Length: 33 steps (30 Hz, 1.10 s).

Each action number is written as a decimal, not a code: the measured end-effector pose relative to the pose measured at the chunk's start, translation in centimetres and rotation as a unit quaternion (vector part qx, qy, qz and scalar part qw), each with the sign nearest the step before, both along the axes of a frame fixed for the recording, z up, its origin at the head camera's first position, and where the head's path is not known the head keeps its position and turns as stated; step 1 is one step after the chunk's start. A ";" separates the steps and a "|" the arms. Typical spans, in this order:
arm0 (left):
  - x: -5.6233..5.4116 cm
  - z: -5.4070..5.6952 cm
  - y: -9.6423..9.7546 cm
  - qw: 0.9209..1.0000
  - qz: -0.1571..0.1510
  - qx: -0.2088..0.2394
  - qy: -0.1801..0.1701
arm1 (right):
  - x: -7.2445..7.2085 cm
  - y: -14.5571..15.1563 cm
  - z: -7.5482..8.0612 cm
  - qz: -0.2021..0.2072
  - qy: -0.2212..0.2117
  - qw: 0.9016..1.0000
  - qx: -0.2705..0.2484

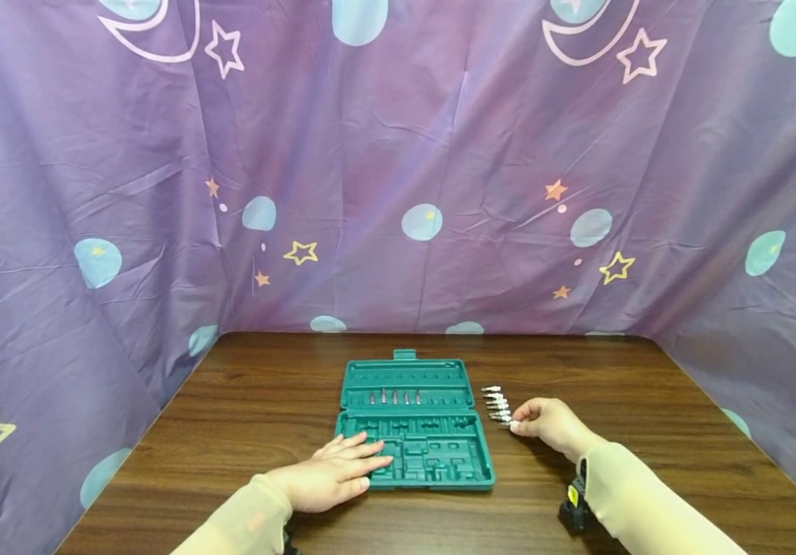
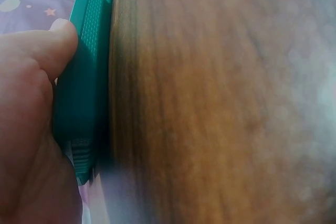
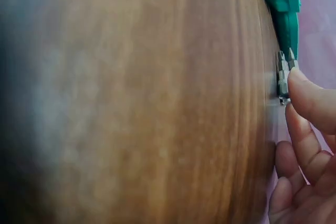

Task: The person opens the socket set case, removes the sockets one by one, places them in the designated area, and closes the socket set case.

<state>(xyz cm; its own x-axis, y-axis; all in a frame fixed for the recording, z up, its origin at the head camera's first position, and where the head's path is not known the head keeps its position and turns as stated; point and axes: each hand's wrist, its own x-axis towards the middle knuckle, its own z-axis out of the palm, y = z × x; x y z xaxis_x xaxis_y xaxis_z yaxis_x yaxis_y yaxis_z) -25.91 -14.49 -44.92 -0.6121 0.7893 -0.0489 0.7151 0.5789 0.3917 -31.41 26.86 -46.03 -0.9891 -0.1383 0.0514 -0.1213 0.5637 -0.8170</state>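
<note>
Head view: the thumb and forefinger of the right hand (image 1: pixel 553 425) stand close together at the near end of a row of silver screwdriver bits (image 1: pixel 497 404). The right wrist view shows a narrow gap at the butt ends; I cannot tell whether a bit is gripped. The fine fingertip posture suits such small, closely laid pieces.

The left hand (image 1: pixel 331 474) lies flat, fingers spread over the left side of the near half of a green plastic bit case (image 1: pixel 439 486), its thumb against the edge; I judge this steadies a light shell against sliding.

The silver bits lie side by side on the wooden table (image 1: pixel 647 401), just beside the case's right edge, presumably for easy reach. The case lies unfolded, its latch (image 1: pixel 404 354) on the far edge, exposing both moulded halves. Five purplish bits (image 1: pixel 394 398) sit spaced in a row in the far half, evidently separated by its slots. Beyond the table hangs a purple star-and-moon curtain (image 1: pixel 384 154).
</note>
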 end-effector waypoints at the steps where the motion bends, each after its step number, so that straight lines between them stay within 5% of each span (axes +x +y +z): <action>1: 0.0 0.0 0.0 1.000 0.000 0.001 0.000 | 0.0 -0.1 0.0 -0.001 0.000 1.000 0.001; 14: 0.2 0.0 0.1 1.000 0.003 0.000 0.008 | 0.3 -1.0 0.3 -0.020 0.018 0.998 0.063; 33: 0.1 0.3 0.0 1.000 0.006 -0.005 0.011 | 0.0 -1.2 0.2 -0.025 0.020 0.999 0.037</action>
<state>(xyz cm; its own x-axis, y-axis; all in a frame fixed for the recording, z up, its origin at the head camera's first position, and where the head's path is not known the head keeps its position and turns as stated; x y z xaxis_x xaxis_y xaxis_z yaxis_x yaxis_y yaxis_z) -25.83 -14.45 -44.65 -0.6220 0.7818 -0.0431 0.7169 0.5908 0.3701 -31.43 25.65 -45.86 -0.9921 -0.0946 0.0824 -0.1237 0.6282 -0.7682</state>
